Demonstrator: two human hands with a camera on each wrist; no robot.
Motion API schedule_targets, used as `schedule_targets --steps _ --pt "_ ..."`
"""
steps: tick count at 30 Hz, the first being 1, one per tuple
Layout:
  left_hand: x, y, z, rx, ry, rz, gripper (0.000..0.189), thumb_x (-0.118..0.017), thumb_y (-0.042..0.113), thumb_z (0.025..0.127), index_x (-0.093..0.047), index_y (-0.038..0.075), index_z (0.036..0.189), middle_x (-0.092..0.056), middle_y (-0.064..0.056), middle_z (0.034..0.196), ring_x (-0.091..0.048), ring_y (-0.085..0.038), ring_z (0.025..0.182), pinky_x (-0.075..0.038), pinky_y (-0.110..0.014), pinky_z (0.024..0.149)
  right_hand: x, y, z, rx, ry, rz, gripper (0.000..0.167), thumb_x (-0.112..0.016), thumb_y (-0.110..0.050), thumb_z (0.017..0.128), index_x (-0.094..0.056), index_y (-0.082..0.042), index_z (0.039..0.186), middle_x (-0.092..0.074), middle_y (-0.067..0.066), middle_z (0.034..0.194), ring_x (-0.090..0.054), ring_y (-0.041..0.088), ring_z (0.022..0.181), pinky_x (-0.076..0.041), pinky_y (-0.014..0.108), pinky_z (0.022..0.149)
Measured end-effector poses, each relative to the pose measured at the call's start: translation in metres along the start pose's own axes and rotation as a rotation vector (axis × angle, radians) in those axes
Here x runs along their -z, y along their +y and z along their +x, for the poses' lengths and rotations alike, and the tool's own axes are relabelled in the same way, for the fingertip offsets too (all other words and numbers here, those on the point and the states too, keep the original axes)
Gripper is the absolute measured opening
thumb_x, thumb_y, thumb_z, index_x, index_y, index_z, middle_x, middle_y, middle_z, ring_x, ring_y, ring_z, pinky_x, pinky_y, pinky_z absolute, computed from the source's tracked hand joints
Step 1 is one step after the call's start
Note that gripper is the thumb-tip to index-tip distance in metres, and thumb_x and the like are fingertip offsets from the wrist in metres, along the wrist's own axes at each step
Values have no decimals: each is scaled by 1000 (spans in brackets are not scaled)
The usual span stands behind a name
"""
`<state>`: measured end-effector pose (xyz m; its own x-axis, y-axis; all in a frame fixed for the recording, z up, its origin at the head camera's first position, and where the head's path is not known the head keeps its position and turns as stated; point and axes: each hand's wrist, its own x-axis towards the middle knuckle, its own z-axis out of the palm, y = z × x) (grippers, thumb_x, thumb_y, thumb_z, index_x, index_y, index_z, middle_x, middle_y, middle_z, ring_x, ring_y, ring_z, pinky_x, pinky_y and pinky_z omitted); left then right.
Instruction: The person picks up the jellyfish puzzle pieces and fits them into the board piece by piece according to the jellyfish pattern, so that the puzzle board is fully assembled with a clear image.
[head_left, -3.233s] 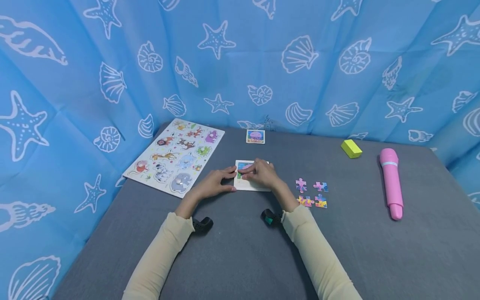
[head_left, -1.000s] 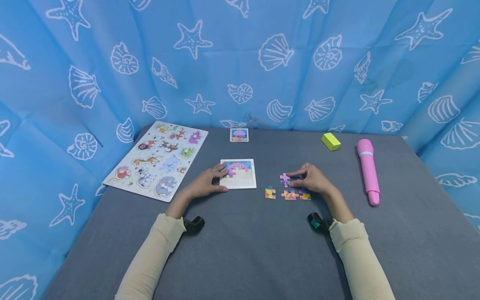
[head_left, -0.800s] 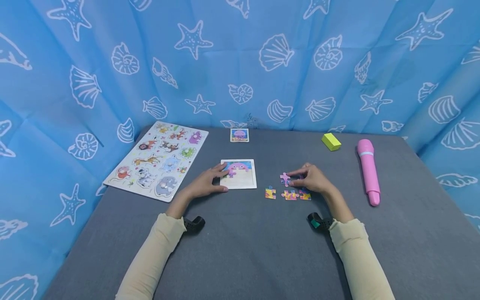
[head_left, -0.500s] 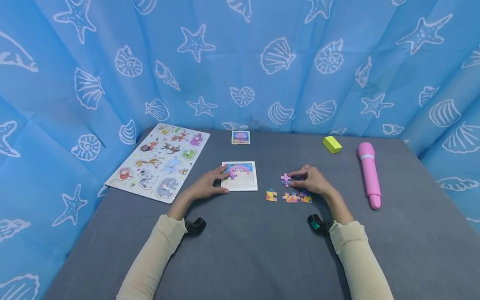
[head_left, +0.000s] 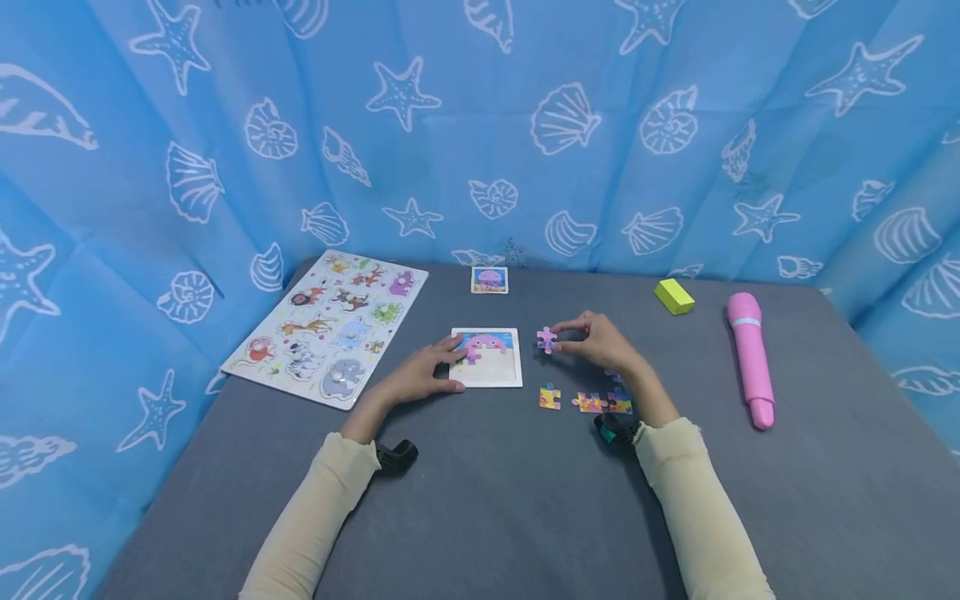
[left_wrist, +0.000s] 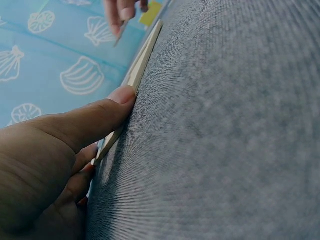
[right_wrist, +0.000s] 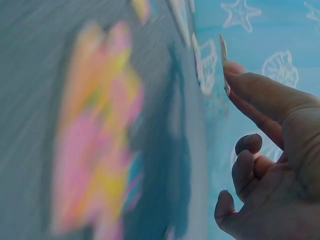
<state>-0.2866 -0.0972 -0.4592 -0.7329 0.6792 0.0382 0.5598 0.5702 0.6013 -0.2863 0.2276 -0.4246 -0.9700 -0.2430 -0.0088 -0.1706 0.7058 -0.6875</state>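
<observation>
My right hand pinches a pink-and-blue jigsaw piece between thumb and finger, just right of a small puzzle tray. The right wrist view shows this piece edge-on, above the table. The white-rimmed tray lies flat; its top shows part of a pink sea creature, with bare wood below. My left hand rests at the tray's left side, fingertips over the rim and extended thumb against the near corner. In the left wrist view the thumb touches the tray's edge; the other fingers are partly hidden.
Several loose jigsaw pieces lie near my right wrist, including a yellow one; one is partly covered. A small picture card is behind the tray, an animal peg board at left. A yellow block and pink microphone are at right.
My right hand, on the tray at first, went to the loose pieces, pinched the pink one, then lifted it and brought it left towards the tray. The left hand stays at the tray.
</observation>
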Motion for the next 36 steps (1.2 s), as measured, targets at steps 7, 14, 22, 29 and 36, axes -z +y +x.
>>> schedule_targets --steps 7,14,22,29,36 --pt "-1 1 3 -4 -2 -16 67 -67 30 83 -39 5 139 -22 -12 152 -14 -31 142 -16 -53 112 -14 -22 21 107 14 -13 33 -73 -18 78 -69 -4 107 -41 13 76 -31 19 69 -28 29 59" --pt "-3 0 5 -8 -12 -8 66 -66 29 84 -38 6 139 -21 -12 152 -13 -30 142 -16 -53 112 -37 -34 30 106 -24 -25 31 -73 -18 78 -70 -5 106 -47 19 84 -34 18 70 -28 29 62" --pt "-4 0 4 2 -17 -16 66 -66 30 84 -39 6 139 -21 -12 152 -14 -31 142 -15 -53 112 -60 -42 34 43 -99 -38 30 -74 -19 78 -71 -10 107 -43 8 77 -34 17 68 -29 27 58" --pt "-2 -2 2 -20 3 -31 65 -68 28 83 -40 5 138 -23 -13 151 -16 -32 141 -16 -53 112 -66 -48 37 51 -125 -36 30 -75 -19 76 -72 -9 104 -51 8 82 -37 17 72 -31 27 60" --pt "-1 -4 1 -23 2 -24 66 -67 29 83 -40 5 138 -23 -13 152 -16 -32 141 -15 -54 112 -69 -52 37 41 -113 -55 31 -77 -21 74 -72 -11 103 -52 8 85 -38 17 73 -32 27 61"
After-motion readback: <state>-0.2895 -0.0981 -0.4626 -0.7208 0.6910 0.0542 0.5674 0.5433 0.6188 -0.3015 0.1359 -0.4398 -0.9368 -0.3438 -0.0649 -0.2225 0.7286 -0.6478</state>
